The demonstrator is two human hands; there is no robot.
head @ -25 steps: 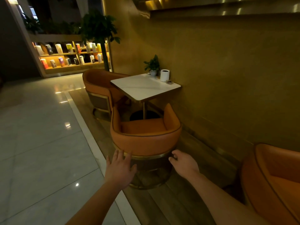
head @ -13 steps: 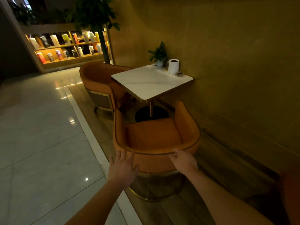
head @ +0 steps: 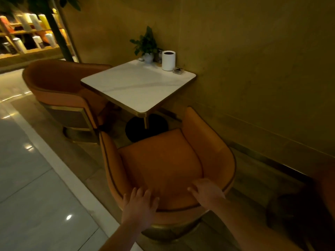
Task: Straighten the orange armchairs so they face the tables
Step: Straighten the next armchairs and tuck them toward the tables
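The near orange armchair (head: 163, 160) stands right below me, its open seat turned toward the white square table (head: 137, 86) and a little to the left of it. My left hand (head: 139, 207) lies on the left part of its back rim with fingers spread. My right hand (head: 206, 192) holds the rim further right, fingers hooked over the inside edge. A second orange armchair (head: 59, 84) sits at the table's far left side, its curved back toward me.
On the table by the wall stand a small potted plant (head: 146, 44), a white cylinder (head: 168, 60) and a small dish (head: 178, 70). The wall runs close along the right. Glossy tiles (head: 27, 178) lie left. Another orange seat (head: 326, 187) shows at the right edge.
I have stepped closer and look down more steeply. Both hands have moved forward from just behind the near armchair onto its back rim.
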